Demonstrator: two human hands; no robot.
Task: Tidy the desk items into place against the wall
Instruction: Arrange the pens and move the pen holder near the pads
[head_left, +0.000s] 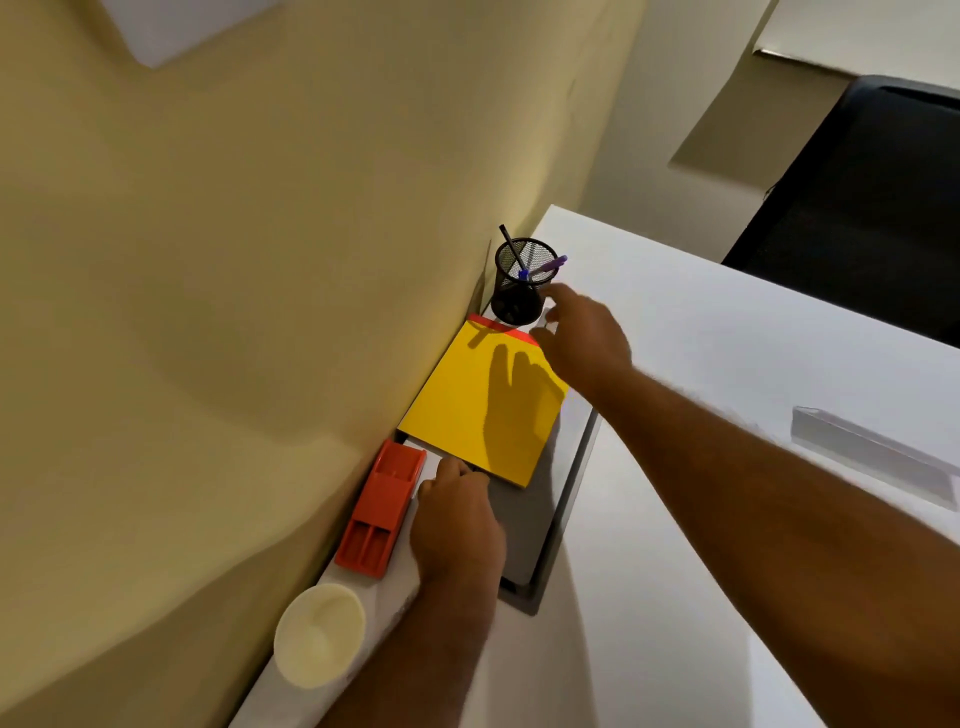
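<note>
A yellow book (483, 405) with a red strip along its far edge lies against the beige wall, on top of a grey flat pad (540, 525). My left hand (457, 519) rests at the book's near corner, fingers curled against its edge. My right hand (582, 338) hovers at the book's far right corner beside a black mesh pen cup (519, 283) holding pens; its fingers are apart and touch a small white thing I cannot make out. An orange plastic case (379, 506) lies along the wall. A cream bowl (319, 636) sits nearer me by the wall.
The white desk (727, 415) stretches right. A clear plastic ruler-like strip (872, 452) lies at the right. A black chair (872, 208) stands beyond the desk's far edge. The wall (234, 312) runs along the desk's left side.
</note>
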